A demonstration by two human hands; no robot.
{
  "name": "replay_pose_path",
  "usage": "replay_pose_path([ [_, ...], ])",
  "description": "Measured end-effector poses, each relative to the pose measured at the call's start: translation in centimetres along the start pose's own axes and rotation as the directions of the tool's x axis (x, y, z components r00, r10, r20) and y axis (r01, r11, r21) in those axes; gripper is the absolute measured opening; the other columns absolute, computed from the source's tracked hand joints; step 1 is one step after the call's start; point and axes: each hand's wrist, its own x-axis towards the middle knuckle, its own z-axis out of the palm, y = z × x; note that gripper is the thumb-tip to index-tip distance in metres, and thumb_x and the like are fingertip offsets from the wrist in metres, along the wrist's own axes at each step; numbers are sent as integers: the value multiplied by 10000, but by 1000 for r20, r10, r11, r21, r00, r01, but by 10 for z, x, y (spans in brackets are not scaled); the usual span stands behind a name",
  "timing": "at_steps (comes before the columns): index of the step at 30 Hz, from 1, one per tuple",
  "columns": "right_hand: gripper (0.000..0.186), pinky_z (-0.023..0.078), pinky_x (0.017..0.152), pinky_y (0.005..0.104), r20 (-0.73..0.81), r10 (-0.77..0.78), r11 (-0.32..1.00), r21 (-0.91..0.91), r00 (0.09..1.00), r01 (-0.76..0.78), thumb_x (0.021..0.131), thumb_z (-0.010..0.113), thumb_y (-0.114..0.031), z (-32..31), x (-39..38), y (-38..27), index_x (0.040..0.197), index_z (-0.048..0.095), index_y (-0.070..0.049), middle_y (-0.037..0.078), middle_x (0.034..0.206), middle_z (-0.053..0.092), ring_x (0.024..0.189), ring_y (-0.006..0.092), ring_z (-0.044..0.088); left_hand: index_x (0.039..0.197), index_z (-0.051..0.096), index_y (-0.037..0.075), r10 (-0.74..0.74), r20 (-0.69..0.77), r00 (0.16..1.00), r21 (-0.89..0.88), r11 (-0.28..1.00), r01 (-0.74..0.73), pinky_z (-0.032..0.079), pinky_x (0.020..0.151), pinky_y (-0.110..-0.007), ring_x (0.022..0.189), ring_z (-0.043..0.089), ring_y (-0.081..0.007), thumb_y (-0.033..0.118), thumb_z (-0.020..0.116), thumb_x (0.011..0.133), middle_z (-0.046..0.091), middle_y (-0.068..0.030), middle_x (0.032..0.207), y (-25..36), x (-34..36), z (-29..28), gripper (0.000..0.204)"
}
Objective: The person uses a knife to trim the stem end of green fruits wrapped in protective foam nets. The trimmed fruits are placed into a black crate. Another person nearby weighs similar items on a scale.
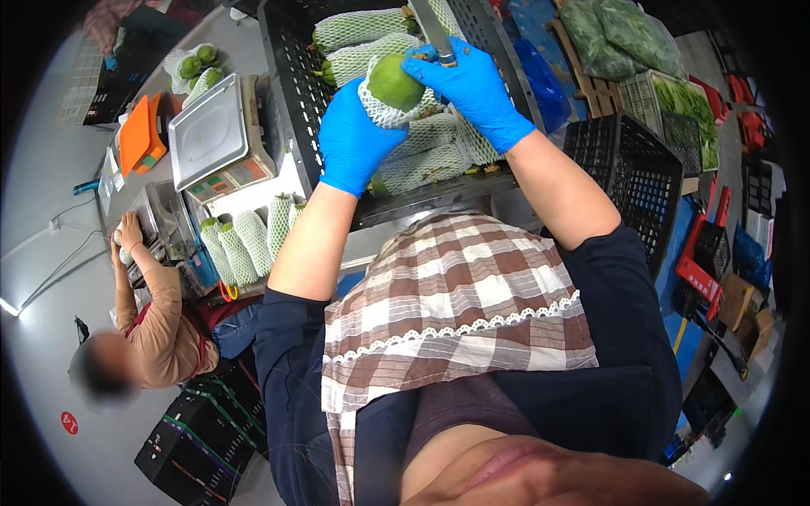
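Note:
In my blue-gloved left hand (359, 139) is a green papaya (393, 82), its lower part wrapped in a white foam net (384, 112). The fruit's bare rounded end faces up, toward the right hand. My right hand (479, 91), also gloved in blue, is closed around a knife (434, 32) whose metal blade points away from me. Its thumb and fingertips reach the papaya's side. Both hands are over a black plastic crate (291, 105), where several net-wrapped papayas (363, 29) lie in rows.
Left of the crate stand a weighing scale (208, 135), an orange container (141, 135) and several netted fruits (251, 240). A co-worker (160, 337) is at the bench on the left. To the right are another black crate (624, 173), bagged greens (620, 38) and a crate of leafy vegetables (688, 114).

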Motion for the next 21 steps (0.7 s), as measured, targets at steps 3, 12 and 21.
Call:
replay_pose_path([
  [3,413,550,662,289,-19,94,993,-67,995,-95,808,801,-348,-1,4,6,1024,676,-19,88,785,689,712,144,672,1169,605,72,14,18,1000,197,980,-17,541,825,-429,965,657,-357,250,874,592,670,-164,1064,3,0,-1,660],
  [12,302,529,580,280,50,202,979,-2,978,-202,816,774,-237,-7,-1,-13,958,657,3,76,719,656,641,132,640,1205,590,75,50,91,995,-7,999,-50,541,839,-413,986,662,-339,252,868,596,678,-160,1077,3,-3,-6,692],
  [21,294,535,630,299,42,51,988,-148,998,-44,856,741,-262,-16,8,14,1026,692,-28,102,773,684,686,135,662,1372,476,21,-10,439,898,-485,839,246,449,1033,-354,1177,581,-220,186,882,618,601,-101,1295,-9,-2,-15,872],
])
